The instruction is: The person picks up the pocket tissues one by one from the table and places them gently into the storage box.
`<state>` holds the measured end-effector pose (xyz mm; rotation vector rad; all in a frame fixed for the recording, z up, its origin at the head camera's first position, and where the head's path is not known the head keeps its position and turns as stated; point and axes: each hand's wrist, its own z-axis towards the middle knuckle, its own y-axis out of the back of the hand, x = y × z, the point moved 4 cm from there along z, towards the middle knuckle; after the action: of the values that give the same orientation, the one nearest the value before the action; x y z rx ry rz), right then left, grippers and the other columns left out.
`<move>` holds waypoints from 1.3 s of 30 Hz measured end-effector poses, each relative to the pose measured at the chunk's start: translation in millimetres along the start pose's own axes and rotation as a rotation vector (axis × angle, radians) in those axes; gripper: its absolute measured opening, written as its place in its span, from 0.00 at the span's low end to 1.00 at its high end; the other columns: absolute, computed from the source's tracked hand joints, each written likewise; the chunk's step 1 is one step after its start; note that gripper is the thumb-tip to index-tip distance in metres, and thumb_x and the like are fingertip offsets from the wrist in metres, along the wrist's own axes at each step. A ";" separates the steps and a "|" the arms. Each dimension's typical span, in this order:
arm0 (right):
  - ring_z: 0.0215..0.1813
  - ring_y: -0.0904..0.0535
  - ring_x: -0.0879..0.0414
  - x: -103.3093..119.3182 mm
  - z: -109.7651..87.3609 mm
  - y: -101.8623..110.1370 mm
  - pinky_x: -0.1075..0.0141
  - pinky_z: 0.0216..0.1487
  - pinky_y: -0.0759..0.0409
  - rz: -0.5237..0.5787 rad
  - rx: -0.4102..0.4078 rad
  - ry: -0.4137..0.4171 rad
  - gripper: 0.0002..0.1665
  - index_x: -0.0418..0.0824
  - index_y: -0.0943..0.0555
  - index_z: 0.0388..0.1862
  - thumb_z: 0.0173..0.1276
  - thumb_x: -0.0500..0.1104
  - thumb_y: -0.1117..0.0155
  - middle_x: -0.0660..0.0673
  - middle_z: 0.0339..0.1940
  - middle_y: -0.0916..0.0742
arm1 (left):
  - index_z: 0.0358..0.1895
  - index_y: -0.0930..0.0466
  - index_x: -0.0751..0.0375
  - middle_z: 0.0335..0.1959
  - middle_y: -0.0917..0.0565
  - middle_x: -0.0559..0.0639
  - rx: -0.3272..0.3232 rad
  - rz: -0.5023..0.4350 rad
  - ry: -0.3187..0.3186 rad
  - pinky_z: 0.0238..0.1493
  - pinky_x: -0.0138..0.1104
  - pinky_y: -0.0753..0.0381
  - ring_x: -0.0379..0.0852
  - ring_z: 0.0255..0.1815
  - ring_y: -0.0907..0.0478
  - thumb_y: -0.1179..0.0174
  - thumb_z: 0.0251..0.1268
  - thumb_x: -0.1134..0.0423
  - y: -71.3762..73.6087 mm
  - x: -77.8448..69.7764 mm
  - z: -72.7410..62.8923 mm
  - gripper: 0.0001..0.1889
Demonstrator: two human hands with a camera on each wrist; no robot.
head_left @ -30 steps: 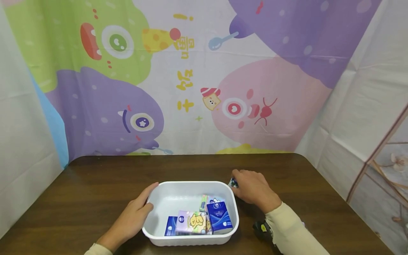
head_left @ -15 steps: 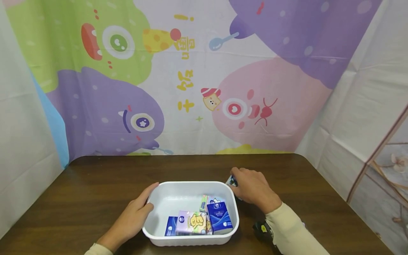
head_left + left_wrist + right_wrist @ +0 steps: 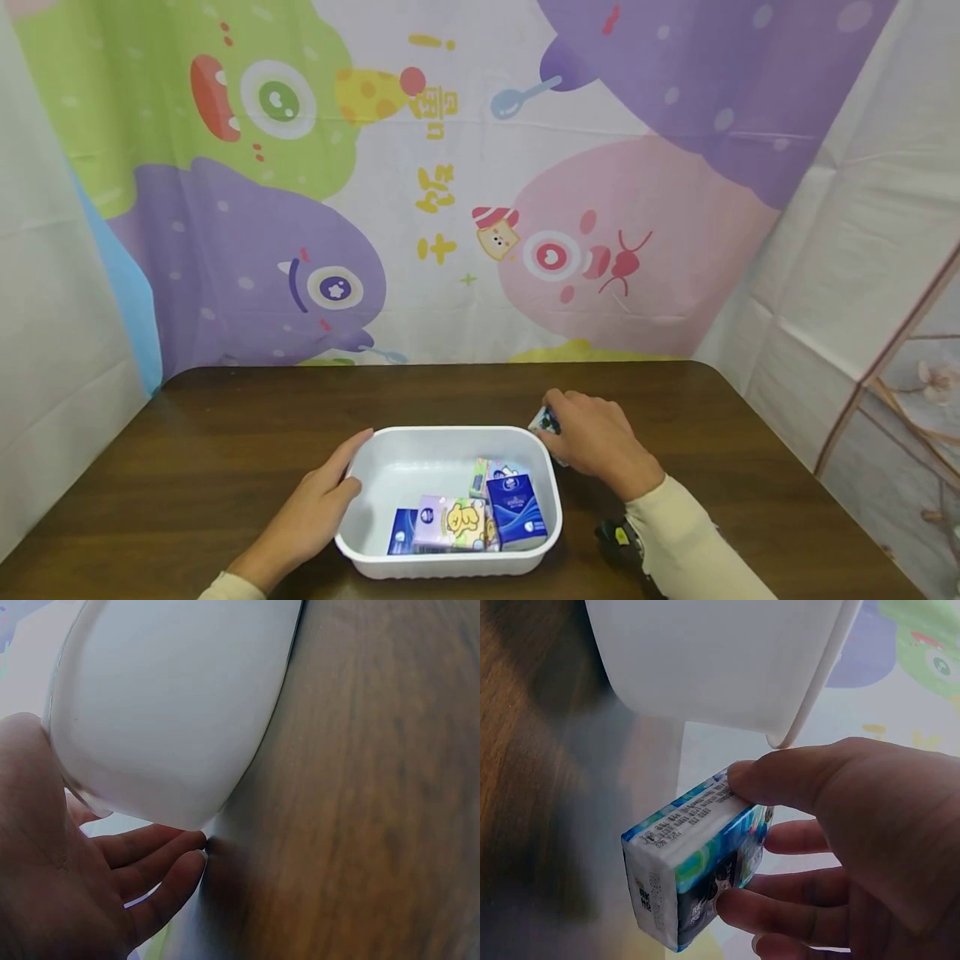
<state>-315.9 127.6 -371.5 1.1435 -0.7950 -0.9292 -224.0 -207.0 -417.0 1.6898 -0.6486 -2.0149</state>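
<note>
A white plastic basin (image 3: 442,568) stands near the front of the table. My left hand (image 3: 315,504) holds it at the left end, with the thumb over the rim and the fingers around the outer corner. In the left wrist view, the basin's outer wall (image 3: 172,712) rises beside that hand (image 3: 67,855). Just beyond the basin's back right corner, my right hand (image 3: 596,433) grips a small tissue pack (image 3: 544,421). The right wrist view shows this blue, white and black pack (image 3: 697,862) pinched between thumb and fingers, tilted and close to the basin wall.
Inside the basin lie a dark blue tissue pack (image 3: 517,508), a purple and yellow bear-printed pack (image 3: 450,523) and several others. A black object with a yellow mark (image 3: 620,537) lies partly under the right sleeve. A cartoon-printed curtain (image 3: 465,292) hangs behind the table (image 3: 225,433).
My right hand has lifted slightly and turned, bringing the tissue pack a little up and left toward the basin's back right corner. My left hand and the basin have stayed put.
</note>
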 end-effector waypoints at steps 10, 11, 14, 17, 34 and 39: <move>0.30 0.21 0.56 0.4 -0.1 6.0 0.57 0.30 0.21 -0.006 -0.097 0.034 0.24 0.45 0.20 0.48 0.63 0.59 0.31 0.49 0.32 0.16 | 0.77 0.38 0.50 0.71 0.29 0.60 0.004 0.000 0.000 0.60 0.54 0.28 0.56 0.65 0.28 0.53 0.72 0.69 -0.3 -1.3 0.1 0.30; 0.30 0.21 0.56 0.7 -0.3 6.9 0.57 0.29 0.21 -0.005 -0.104 0.036 0.24 0.45 0.20 0.48 0.64 0.59 0.31 0.49 0.32 0.16 | 0.77 0.38 0.50 0.71 0.29 0.60 0.005 0.001 0.001 0.60 0.54 0.28 0.57 0.65 0.28 0.53 0.72 0.69 -0.3 -1.5 0.2 0.30; 0.30 0.21 0.56 2.2 -1.0 9.7 0.57 0.29 0.20 -0.003 -0.122 0.041 0.24 0.45 0.20 0.48 0.64 0.60 0.31 0.49 0.32 0.16 | 0.77 0.38 0.51 0.71 0.29 0.60 0.008 0.002 0.004 0.61 0.54 0.29 0.57 0.65 0.28 0.53 0.72 0.68 -0.4 -2.0 0.5 0.30; 0.30 0.20 0.56 3.6 -1.7 12.3 0.58 0.30 0.19 -0.003 -0.142 0.050 0.24 0.45 0.20 0.48 0.64 0.59 0.30 0.49 0.32 0.16 | 0.77 0.38 0.51 0.71 0.29 0.60 0.009 0.002 0.007 0.61 0.54 0.28 0.57 0.66 0.28 0.53 0.72 0.69 -0.7 -2.2 0.9 0.30; 0.31 0.19 0.56 9.2 -2.3 24.2 0.59 0.29 0.18 0.001 -0.219 0.091 0.24 0.45 0.19 0.49 0.62 0.59 0.28 0.50 0.34 0.14 | 0.77 0.38 0.50 0.71 0.29 0.61 0.005 0.010 0.008 0.59 0.54 0.28 0.58 0.65 0.28 0.53 0.72 0.69 0.7 -2.1 0.6 0.30; 0.31 0.19 0.56 11.0 -3.9 27.0 0.59 0.28 0.19 0.002 -0.244 0.111 0.24 0.45 0.19 0.49 0.63 0.59 0.29 0.50 0.34 0.14 | 0.77 0.37 0.50 0.70 0.28 0.61 0.001 0.010 0.013 0.59 0.53 0.27 0.57 0.64 0.27 0.53 0.72 0.68 0.6 -1.0 -0.5 0.30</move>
<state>-302.6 123.1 -345.7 0.9720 -0.5756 -0.9251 -223.3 -206.9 -416.0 1.6958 -0.6531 -1.9951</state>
